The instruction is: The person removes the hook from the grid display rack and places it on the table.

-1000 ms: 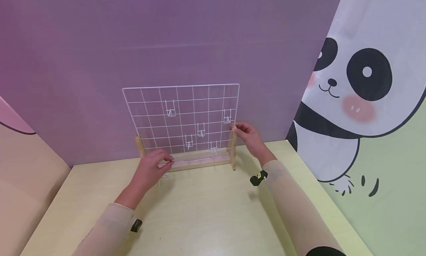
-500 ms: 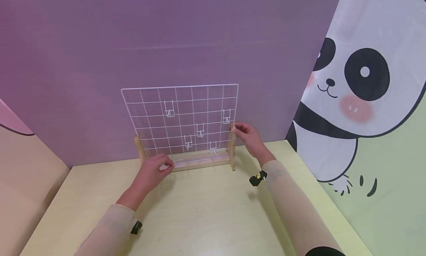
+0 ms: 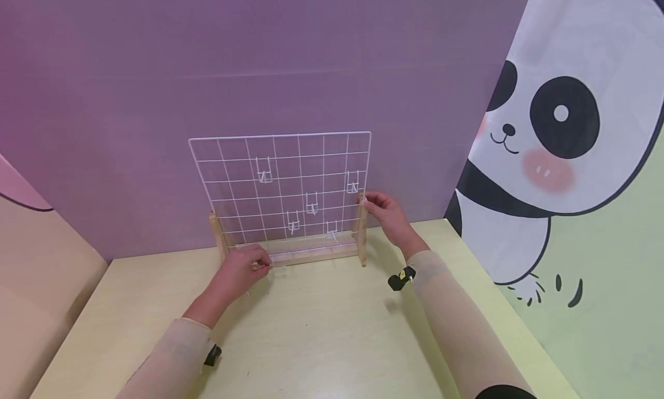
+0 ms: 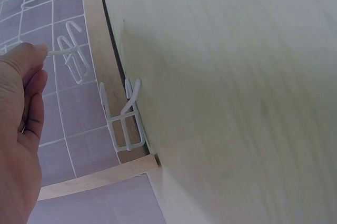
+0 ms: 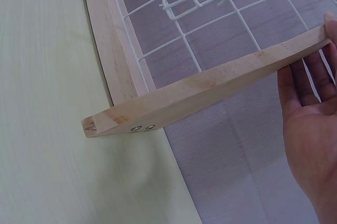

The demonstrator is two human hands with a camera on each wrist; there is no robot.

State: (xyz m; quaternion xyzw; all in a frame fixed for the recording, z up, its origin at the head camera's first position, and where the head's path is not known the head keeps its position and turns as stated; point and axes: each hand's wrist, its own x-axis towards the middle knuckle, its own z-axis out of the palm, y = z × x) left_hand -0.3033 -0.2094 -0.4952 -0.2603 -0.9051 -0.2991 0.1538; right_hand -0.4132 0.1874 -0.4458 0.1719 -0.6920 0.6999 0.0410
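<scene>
A white wire grid panel (image 3: 280, 135) stands upright in a wooden stand with several white wire hooks hung on it. At the grid's lower left, my left hand (image 3: 242, 270) pinches one white wire hook (image 4: 64, 51) between thumb and fingertips, just in front of the lower wooden bar (image 4: 102, 39). Another white hook (image 4: 121, 116) hangs beside that bar, nearer the left post (image 4: 97, 177); the left hand mostly hides it in the head view. My right hand (image 3: 391, 219) grips the upper end of the right wooden post (image 5: 210, 81), thumb and fingers on either side.
The stand sits on a pale wooden table (image 3: 321, 324), close to a purple backdrop (image 3: 290, 53). A wall with a panda picture (image 3: 565, 116) rises on the right. Black camera mounts (image 3: 402, 279) show at both wrists.
My left hand has moved slightly down with the hook, its fingertips now lower against the wooden bar. The right hand keeps its hold on the post.
</scene>
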